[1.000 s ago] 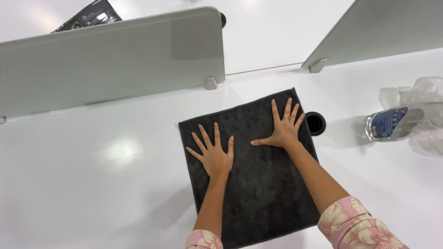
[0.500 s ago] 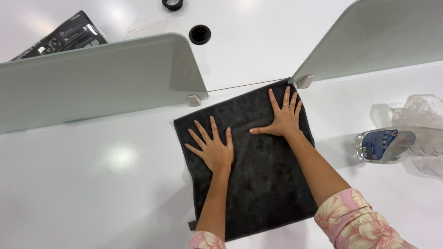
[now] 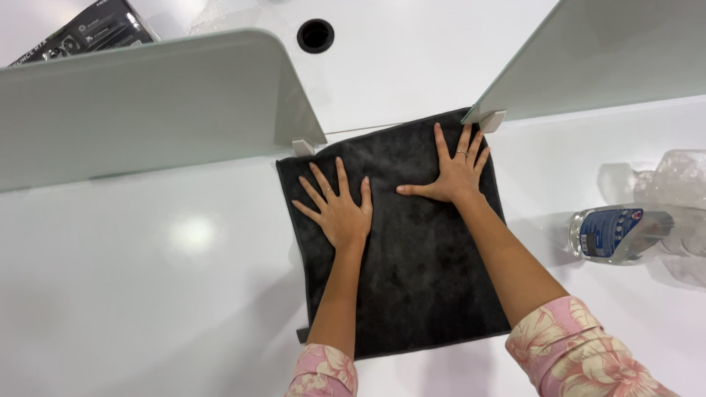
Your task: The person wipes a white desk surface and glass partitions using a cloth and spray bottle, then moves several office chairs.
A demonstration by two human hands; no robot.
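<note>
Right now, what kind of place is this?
Probably an office workstation: a glossy white desk with frosted divider panels and a round cable hole. Both hands press flat on a dark cloth.

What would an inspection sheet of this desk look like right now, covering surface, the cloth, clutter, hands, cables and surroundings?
Surface: glossy white desk.
Job's things: dark grey cloth, spread flat.
Clutter: clear plastic bottle lying on its side, crumpled clear wrap behind it.
Hands: left hand and right hand pressed flat on the cloth, fingers spread.
Cables: nothing seen; round cable hole empty.
Surroundings: two frosted divider panels, dark box behind.
</note>
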